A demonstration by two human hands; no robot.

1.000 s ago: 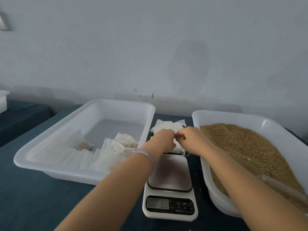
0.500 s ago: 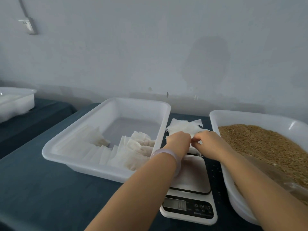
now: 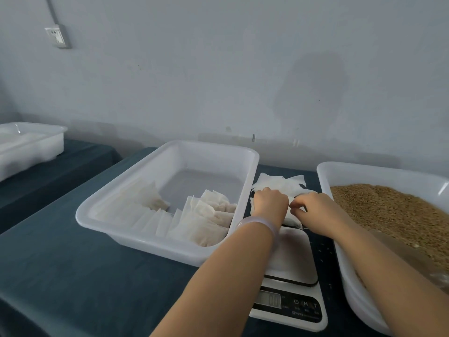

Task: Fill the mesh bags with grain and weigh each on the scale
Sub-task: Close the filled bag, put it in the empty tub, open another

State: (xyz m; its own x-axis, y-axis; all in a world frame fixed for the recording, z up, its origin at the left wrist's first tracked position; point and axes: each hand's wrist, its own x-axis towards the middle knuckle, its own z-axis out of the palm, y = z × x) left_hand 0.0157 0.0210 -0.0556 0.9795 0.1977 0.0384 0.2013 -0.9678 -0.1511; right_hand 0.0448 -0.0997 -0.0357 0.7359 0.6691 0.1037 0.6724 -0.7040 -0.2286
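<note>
White mesh bags (image 3: 279, 182) piled just behind the scale (image 3: 291, 300). Your L hand (image 3: 269, 203) & R hand (image 3: 313, 210) are on top, side by side, pinching one bag btwn them. Grain (image 3: 388, 207) lies right of the scale, so R hand's nearer, I'd say.

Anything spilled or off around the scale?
Minor: a few stray specks, likely grain, lie on the dark cloth between the scale and the grain tub. Otherwise nothing stands out.
</note>
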